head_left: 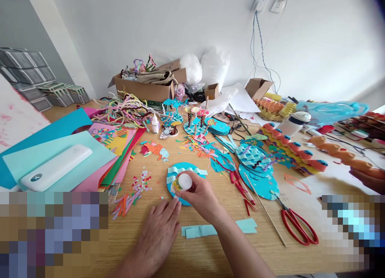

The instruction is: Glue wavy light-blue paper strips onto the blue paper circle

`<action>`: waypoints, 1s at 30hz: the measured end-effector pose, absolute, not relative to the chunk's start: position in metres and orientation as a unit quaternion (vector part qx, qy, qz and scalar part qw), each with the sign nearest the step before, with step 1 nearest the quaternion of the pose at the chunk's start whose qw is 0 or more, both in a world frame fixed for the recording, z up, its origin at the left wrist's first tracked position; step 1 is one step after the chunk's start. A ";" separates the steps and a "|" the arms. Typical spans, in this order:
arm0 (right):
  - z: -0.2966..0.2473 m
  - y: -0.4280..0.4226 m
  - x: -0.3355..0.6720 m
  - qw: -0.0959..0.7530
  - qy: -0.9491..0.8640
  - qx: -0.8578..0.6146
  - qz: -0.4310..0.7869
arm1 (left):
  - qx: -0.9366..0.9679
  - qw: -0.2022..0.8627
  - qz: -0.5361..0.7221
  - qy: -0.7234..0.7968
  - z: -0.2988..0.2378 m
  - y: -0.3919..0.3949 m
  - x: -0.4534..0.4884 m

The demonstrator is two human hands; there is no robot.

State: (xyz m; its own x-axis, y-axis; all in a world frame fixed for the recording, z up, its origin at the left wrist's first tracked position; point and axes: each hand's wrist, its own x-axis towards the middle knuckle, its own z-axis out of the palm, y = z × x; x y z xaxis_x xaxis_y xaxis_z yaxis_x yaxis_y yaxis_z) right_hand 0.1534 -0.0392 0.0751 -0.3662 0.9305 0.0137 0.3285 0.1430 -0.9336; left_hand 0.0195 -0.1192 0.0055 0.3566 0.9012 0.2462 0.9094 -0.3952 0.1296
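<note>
In my right hand (pixel 200 194) is a small glue bottle (pixel 185 182), tipped so its round white base faces up; its nozzle is hidden. It is over a blue paper disc (pixel 188 166) that lies on the table. Wavy pale-blue paper strips (pixel 195 172) cross the upper part of the disc. My left hand (pixel 161 226) lies flat, fingers stretched out, with the fingertips at the disc's lower edge. Two flat pale-blue strips (pixel 221 228) lie partly behind my right forearm.
Red-handled scissors (pixel 299 226) and a thin wooden stick (pixel 264 210) lie to the right. Paper scraps (pixel 141 182) and coloured sheets (pixel 60 158) fill the left. Behind stand another glue bottle (pixel 155 125) and a cardboard box (pixel 144 87). Another person's hand (pixel 368 180) touches an orange egg-carton strip.
</note>
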 end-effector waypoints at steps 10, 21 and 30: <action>0.076 -0.037 0.151 0.312 -0.727 -0.482 0.377 | -0.825 0.002 -0.137 -0.548 0.010 -0.119 0.020; 0.077 -0.032 0.147 0.308 -0.765 -0.492 0.280 | -0.827 0.009 -0.139 -0.545 0.008 -0.119 0.018; 0.076 -0.032 0.146 0.320 -0.765 -0.486 0.276 | -0.821 0.005 -0.132 -0.556 0.008 -0.119 0.020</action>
